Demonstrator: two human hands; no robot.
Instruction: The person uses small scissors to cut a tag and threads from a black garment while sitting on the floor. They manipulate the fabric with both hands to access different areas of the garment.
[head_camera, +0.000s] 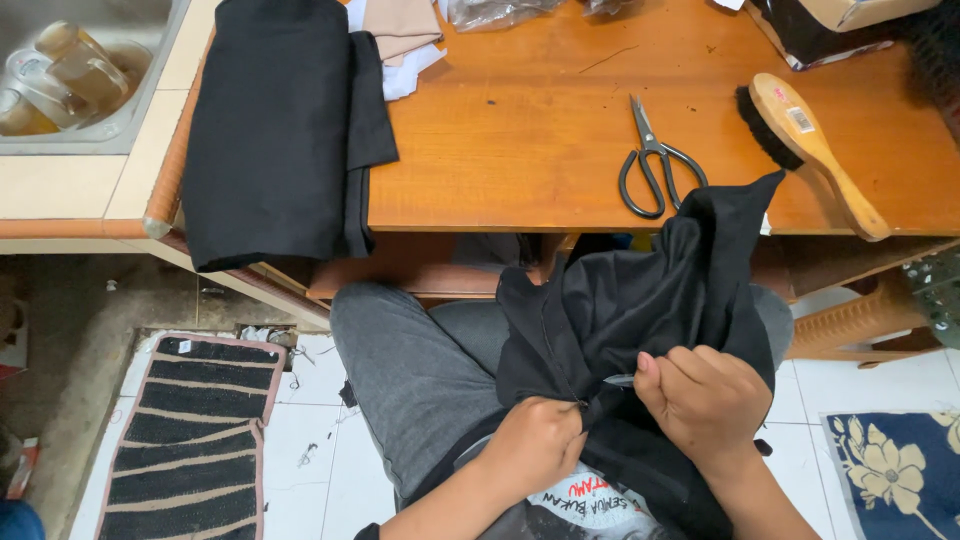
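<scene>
Head view, fingers: left hand is curled shut, pinching a fold of the black garment at a small dark point; right hand is closed over the cloth just beside it, thumb pressing a seam
Between the hands: a thin pale sliver shows at the pinch; too small to tell whether it is thread, a needle or a tag
Garment position: bunched on the person's lap over grey trousers, one corner rising to touch the counter edge near the scissors
Progress, as a judgement: hand work on one seam or spot looks under way and not finished, since both hands grip the same place and the cloth is not folded
Possibly done: a folded black cloth stack lies flat at the counter's left end, overhanging the edge
Tools at rest: scissors lie closed on the counter, apart from both hands; a wooden brush with dark bristles lies to their right, untouched
Further out: beige fabric and clear plastic at the counter's back; a metal sink with glassware at far left; striped mat and floral rug on the tiled floor
Hidden: fingertips of both hands are buried in cloth; the garment's shape, sleeves or legs, cannot be told
Cut off: dark items at the top right corner are unclear
</scene>
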